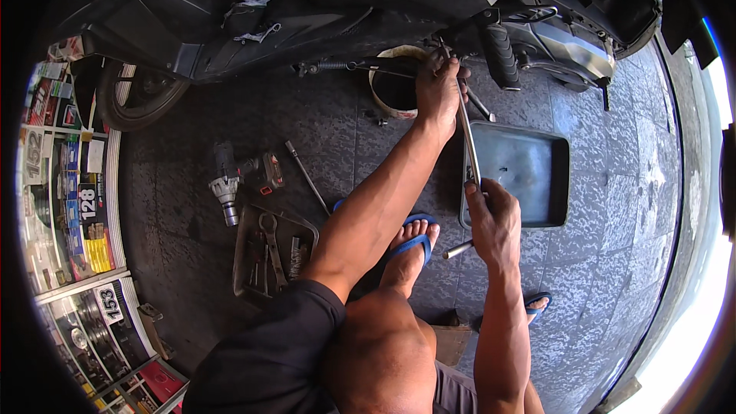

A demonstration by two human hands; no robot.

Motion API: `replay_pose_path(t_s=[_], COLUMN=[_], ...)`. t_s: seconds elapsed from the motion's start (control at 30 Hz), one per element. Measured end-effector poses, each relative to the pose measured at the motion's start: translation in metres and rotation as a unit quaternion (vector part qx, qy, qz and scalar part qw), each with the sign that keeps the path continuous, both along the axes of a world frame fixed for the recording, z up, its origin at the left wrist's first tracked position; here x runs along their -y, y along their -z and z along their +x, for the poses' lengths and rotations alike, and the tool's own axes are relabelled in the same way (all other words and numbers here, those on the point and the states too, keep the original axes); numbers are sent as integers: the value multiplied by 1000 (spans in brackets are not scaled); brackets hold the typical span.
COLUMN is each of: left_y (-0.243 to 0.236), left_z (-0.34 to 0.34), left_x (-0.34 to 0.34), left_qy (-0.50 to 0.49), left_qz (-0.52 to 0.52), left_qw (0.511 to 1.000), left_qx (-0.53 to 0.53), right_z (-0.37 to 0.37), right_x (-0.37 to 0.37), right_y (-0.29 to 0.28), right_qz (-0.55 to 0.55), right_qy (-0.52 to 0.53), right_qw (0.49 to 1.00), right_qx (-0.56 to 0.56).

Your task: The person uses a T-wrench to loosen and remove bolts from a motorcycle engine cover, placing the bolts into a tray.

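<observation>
A long steel T-handle wrench [468,134] runs from under the black scooter [322,23] down toward me. My left hand [438,92] is closed around its upper end, close to the scooter's underside by the footrest [502,57]. My right hand [494,222] grips the wrench's lower end, with the crossbar [458,249] sticking out below it. Behind my left hand stands a round container [383,96] with a dark inside. Another metal tool lies partly hidden behind the wrench, near the container.
A grey rectangular pan [537,172] is right of the wrench. Left are a power tool [228,195], a socket bar [303,169] and a tray of tools [245,261]. A shelving display [77,222] lines the left edge. My sandalled foot [406,257] is between my arms.
</observation>
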State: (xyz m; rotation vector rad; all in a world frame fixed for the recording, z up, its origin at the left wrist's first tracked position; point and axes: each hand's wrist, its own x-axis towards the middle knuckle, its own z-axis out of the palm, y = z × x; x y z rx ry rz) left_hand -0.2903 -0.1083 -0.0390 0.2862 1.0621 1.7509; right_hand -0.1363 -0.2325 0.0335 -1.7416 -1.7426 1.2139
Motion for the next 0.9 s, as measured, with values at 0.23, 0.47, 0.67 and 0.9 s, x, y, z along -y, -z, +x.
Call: replay_pose_path(t_s=[0.23, 0.47, 0.67, 0.9], left_y=[0, 3, 5, 5], left_z=[-2, -5, -6, -10], left_x=[-7, 4, 109, 111], left_qy=[8, 21, 470, 462], left_qz=[-20, -32, -5, -131], left_qw=[1000, 999, 882, 876], left_qx=[3, 11, 39, -50], right_z=[-9, -19, -26, -43], right_x=[-7, -4, -2, 64], right_y=[-19, -5, 39, 117], right_qz=[-11, 18, -189, -243], right_qy=[-4, 21, 255, 158], right_qw=[999, 1000, 839, 686], right_qx=[48, 0, -443, -667])
